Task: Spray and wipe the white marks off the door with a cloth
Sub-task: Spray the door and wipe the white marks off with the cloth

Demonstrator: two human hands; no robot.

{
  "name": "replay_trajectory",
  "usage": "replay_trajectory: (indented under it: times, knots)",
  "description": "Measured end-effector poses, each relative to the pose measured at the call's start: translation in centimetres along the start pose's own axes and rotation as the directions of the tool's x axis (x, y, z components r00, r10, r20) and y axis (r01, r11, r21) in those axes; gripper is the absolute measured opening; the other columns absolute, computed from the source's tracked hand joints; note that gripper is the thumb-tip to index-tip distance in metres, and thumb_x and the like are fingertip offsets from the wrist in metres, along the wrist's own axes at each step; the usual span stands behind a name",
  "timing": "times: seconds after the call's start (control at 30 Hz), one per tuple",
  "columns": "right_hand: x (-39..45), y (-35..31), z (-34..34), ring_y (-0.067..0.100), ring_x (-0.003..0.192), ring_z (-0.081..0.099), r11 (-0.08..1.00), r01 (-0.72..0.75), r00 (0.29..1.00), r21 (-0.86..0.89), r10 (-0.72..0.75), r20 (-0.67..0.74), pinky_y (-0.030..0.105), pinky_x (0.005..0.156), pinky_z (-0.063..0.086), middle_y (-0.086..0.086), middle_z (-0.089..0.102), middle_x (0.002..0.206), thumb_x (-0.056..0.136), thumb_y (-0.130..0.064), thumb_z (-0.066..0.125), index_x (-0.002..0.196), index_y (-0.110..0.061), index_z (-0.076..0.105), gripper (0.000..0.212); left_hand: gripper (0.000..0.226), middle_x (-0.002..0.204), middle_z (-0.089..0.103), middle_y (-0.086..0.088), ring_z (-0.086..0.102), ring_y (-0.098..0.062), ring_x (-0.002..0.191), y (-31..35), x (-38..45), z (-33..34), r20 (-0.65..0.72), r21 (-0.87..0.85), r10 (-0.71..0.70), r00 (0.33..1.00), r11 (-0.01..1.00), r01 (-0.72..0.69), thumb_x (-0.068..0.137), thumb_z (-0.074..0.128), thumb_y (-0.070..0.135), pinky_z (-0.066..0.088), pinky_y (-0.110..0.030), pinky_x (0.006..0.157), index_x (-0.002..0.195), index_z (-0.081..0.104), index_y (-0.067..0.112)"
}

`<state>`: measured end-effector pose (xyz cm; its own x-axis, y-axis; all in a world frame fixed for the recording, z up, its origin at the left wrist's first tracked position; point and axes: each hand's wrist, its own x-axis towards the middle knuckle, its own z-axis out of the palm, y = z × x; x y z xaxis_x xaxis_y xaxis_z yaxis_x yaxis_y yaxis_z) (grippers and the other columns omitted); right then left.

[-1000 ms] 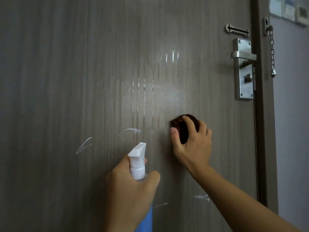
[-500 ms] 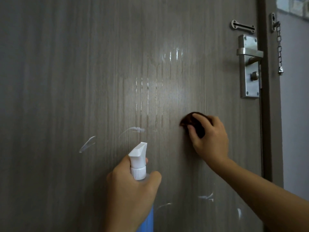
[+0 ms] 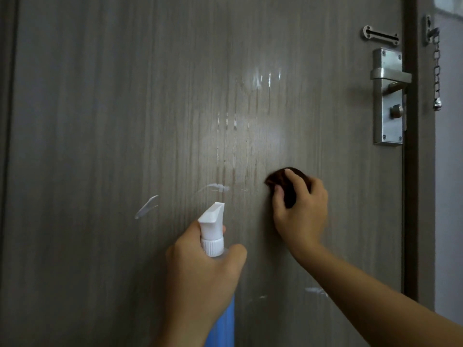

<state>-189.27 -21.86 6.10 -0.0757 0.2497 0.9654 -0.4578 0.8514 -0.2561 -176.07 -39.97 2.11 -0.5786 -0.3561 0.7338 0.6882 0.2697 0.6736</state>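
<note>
A grey-brown wood-grain door [image 3: 100,121] fills the view. White marks [image 3: 146,206] streak it left of centre, with another white mark [image 3: 215,187] above the nozzle and one more mark [image 3: 316,291] low, by my right forearm. Wet drip trails [image 3: 226,123] shine at mid-door. My left hand [image 3: 200,274] grips a blue spray bottle [image 3: 213,229] with a white nozzle aimed at the door. My right hand [image 3: 300,214] presses a bunched dark brown cloth [image 3: 285,184] against the door, right of the drips.
A metal lever handle with lock plate [image 3: 387,96] sits at the door's right edge, a chain-lock slide [image 3: 380,35] above it. A security chain [image 3: 437,68] hangs from the frame. Pale wall lies to the right.
My right hand with the cloth slid right along the door, then back left and slightly down. The left hand and bottle have stayed in place. The view shifted a little.
</note>
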Motion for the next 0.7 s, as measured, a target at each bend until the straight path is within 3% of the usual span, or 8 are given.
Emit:
replay_trajectory:
  times: [0.07, 0.17, 0.23, 0.3, 0.37, 0.47, 0.57, 0.7]
  knots:
    - [-1.3, -1.0, 0.4, 0.028, 0.102, 0.057, 0.96, 0.279, 0.958, 0.004, -0.279, 0.061, 0.035, 0.075, 0.052, 0.011, 0.062, 0.121, 0.093, -0.036, 0.069, 0.131, -0.02, 0.069, 0.041, 0.018, 0.056, 0.062, 0.006, 0.05, -0.007, 0.045, 0.0, 0.1, 0.0, -0.011, 0.001, 0.001, 1.0, 1.0, -0.001, 0.062, 0.076, 0.023, 0.039, -0.017, 0.047, 0.078, 0.069, 0.021]
    - [-0.3, -0.5, -0.3, 0.031, 0.093, 0.058, 0.804, 0.594, 0.786, 0.023, -0.587, 0.194, 0.04, 0.073, 0.053, 0.011, 0.063, 0.119, 0.091, -0.035, 0.07, 0.128, -0.019, 0.071, 0.041, 0.017, 0.056, 0.061, 0.005, 0.048, -0.007, 0.045, -0.2, 0.2, -0.1, -0.018, 0.003, 0.011, 1.0, 1.0, -0.011, 0.062, 0.074, 0.023, 0.039, -0.016, 0.047, 0.078, 0.068, 0.02]
    - [1.9, 0.0, -0.7, 0.032, 0.096, 0.058, 0.853, 0.522, 0.84, 0.005, -0.515, 0.172, 0.041, 0.076, 0.053, 0.009, 0.062, 0.118, 0.09, -0.034, 0.072, 0.129, -0.021, 0.07, 0.041, 0.016, 0.055, 0.06, 0.0, 0.046, -0.008, 0.043, -0.2, 0.2, -0.4, -0.011, 0.006, 0.013, 1.0, 1.0, -0.013, 0.064, 0.077, 0.018, 0.039, -0.017, 0.045, 0.077, 0.067, 0.017]
    - [3.9, -0.1, -0.9, 0.029, 0.106, 0.057, 0.96, 0.279, 0.953, -0.005, -0.277, 0.12, 0.041, 0.082, 0.053, 0.006, 0.061, 0.121, 0.091, -0.035, 0.071, 0.132, -0.024, 0.067, 0.043, 0.019, 0.056, 0.061, -0.003, 0.046, -0.009, 0.043, -0.1, 0.4, -0.6, -0.007, 0.023, 0.02, 1.0, 1.0, -0.02, 0.062, 0.074, 0.025, 0.04, -0.021, 0.043, 0.077, 0.066, 0.016]
    - [4.8, -0.7, -0.5, 0.027, 0.111, 0.055, 0.993, 0.12, 0.99, -0.016, -0.118, 0.076, 0.039, 0.083, 0.053, 0.004, 0.059, 0.122, 0.093, -0.037, 0.069, 0.133, -0.025, 0.065, 0.042, 0.023, 0.056, 0.062, -0.002, 0.049, -0.01, 0.043, 0.0, 0.5, -0.7, -0.017, 0.036, 0.021, 1.0, 0.999, -0.021, 0.058, 0.068, 0.031, 0.043, -0.026, 0.045, 0.077, 0.065, 0.017]
    - [3.2, -2.0, 0.2, 0.028, 0.104, 0.056, 0.968, 0.25, 0.967, -0.031, -0.247, 0.067, 0.038, 0.075, 0.052, 0.006, 0.06, 0.121, 0.092, -0.034, 0.069, 0.131, -0.022, 0.067, 0.041, 0.025, 0.055, 0.061, -0.001, 0.052, -0.015, 0.045, -0.1, 0.5, -0.6, -0.037, 0.046, -0.001, 0.999, 0.999, 0.003, 0.057, 0.067, 0.033, 0.048, -0.035, 0.049, 0.077, 0.065, 0.019]
    - [1.0, -2.2, 0.4, 0.031, 0.092, 0.057, 0.827, 0.562, 0.814, 0.009, -0.555, 0.169, 0.039, 0.07, 0.051, 0.011, 0.063, 0.12, 0.09, -0.031, 0.07, 0.128, -0.018, 0.07, 0.04, 0.025, 0.057, 0.062, 0.001, 0.052, -0.014, 0.047, -0.1, 0.4, -0.2, -0.032, 0.036, -0.015, 0.999, 0.999, 0.016, 0.057, 0.068, 0.033, 0.05, -0.038, 0.051, 0.077, 0.066, 0.02]
    - [3.4, -1.1, -0.2, 0.033, 0.086, 0.057, 0.648, 0.761, 0.617, 0.032, -0.737, 0.276, 0.042, 0.067, 0.051, 0.013, 0.064, 0.116, 0.09, -0.033, 0.068, 0.127, -0.018, 0.07, 0.04, 0.024, 0.059, 0.062, -0.001, 0.052, -0.013, 0.047, -0.1, 0.0, -0.1, -0.028, 0.042, -0.037, 0.999, 0.998, 0.038, 0.057, 0.067, 0.033, 0.05, -0.04, 0.051, 0.078, 0.064, 0.02]
